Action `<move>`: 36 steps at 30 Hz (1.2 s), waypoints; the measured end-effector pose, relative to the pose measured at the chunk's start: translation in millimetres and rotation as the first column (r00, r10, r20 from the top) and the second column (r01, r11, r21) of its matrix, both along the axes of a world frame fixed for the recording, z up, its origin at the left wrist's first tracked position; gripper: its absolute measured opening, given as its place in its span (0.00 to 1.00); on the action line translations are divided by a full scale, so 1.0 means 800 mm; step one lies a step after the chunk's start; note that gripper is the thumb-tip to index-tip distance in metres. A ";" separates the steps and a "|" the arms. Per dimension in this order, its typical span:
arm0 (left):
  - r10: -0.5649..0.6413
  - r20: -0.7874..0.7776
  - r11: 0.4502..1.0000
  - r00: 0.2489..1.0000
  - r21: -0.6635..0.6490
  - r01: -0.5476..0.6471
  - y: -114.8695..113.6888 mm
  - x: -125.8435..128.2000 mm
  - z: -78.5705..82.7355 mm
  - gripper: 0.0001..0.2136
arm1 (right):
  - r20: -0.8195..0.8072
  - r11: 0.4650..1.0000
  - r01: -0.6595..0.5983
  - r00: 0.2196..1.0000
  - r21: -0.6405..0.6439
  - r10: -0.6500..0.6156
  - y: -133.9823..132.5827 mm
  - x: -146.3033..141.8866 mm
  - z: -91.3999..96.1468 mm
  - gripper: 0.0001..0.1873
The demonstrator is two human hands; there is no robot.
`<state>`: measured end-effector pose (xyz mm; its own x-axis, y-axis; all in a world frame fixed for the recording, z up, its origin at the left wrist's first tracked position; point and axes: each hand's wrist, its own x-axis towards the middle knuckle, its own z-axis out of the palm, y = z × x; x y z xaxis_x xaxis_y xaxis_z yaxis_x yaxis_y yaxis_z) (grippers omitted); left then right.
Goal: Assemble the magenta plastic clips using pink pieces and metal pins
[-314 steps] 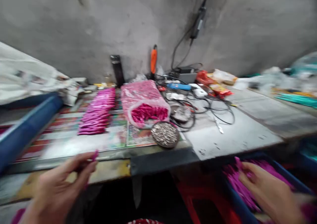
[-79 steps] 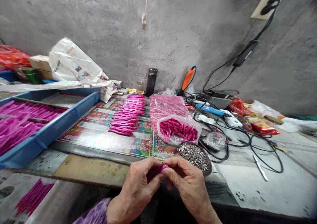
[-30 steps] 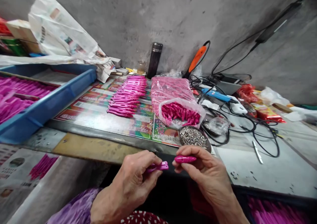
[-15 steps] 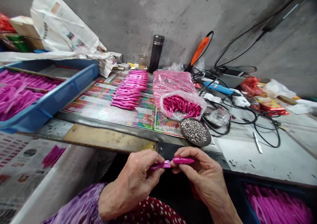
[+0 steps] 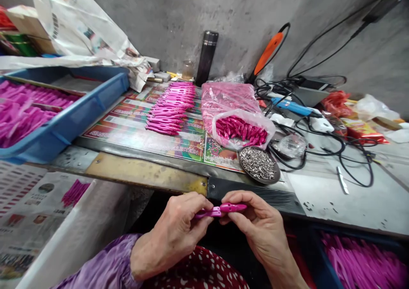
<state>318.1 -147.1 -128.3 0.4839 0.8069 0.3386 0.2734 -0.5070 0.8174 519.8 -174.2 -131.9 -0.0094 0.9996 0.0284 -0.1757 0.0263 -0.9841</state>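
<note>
My left hand (image 5: pixel 177 229) pinches a slim pink plastic handle piece (image 5: pixel 215 212) with small holes near its end. My right hand (image 5: pixel 258 225) grips a darker magenta pointed plastic piece (image 5: pixel 233 207) between thumb and fingers. The two pieces meet end to end just in front of the table edge; whether they are joined I cannot tell. Beyond my right hand stands a dark bowl (image 5: pixel 276 177) full of small metal pins (image 5: pixel 257 163). A clear plastic bag (image 5: pixel 228 97) behind it is open at the front, showing many magenta pointed pieces (image 5: pixel 239 130).
A row of pink pieces (image 5: pixel 172 108) lies on printed sheets. Blue trays (image 5: pixel 96 105) of pink parts sit at far left and lower right. A black flask (image 5: pixel 207 56), an orange-handled tool (image 5: pixel 268 52), black cables (image 5: pixel 343 152) and a blue tool (image 5: pixel 292 107) are along the back.
The gap between the two pink pieces has closed, so their ends now meet. Both hands keep their grip. The whole view has shifted slightly.
</note>
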 end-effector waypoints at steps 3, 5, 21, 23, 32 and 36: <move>0.002 0.001 1.000 1.000 -0.002 -0.002 0.000 -0.002 -0.001 0.04 | -0.004 1.000 -0.003 1.000 -0.023 0.002 0.000 -0.001 -0.003 0.08; 0.003 0.008 1.000 1.000 -0.007 -0.003 0.000 -0.004 -0.003 0.04 | -0.013 1.000 -0.010 1.000 -0.026 0.010 -0.001 -0.002 -0.005 0.07; -0.057 -0.009 0.998 0.998 0.027 0.057 -0.005 -0.010 -0.012 0.07 | 0.003 0.989 -0.121 0.993 -0.081 0.122 -0.004 -0.016 -0.006 0.04; -0.056 -0.031 0.998 0.998 0.020 0.057 -0.007 -0.011 -0.017 0.06 | 0.061 0.989 -0.118 0.991 -0.086 0.123 -0.005 -0.017 -0.006 0.04; -0.006 -0.049 0.996 0.999 0.094 0.010 -0.018 -0.017 -0.027 0.02 | 0.421 0.995 -0.097 0.903 -0.002 0.089 -0.021 -0.012 -0.007 0.08; -0.003 -0.045 0.993 0.999 0.115 0.008 -0.021 -0.017 -0.029 0.03 | 0.454 0.992 -0.130 0.883 -0.007 0.119 -0.025 -0.011 -0.008 0.08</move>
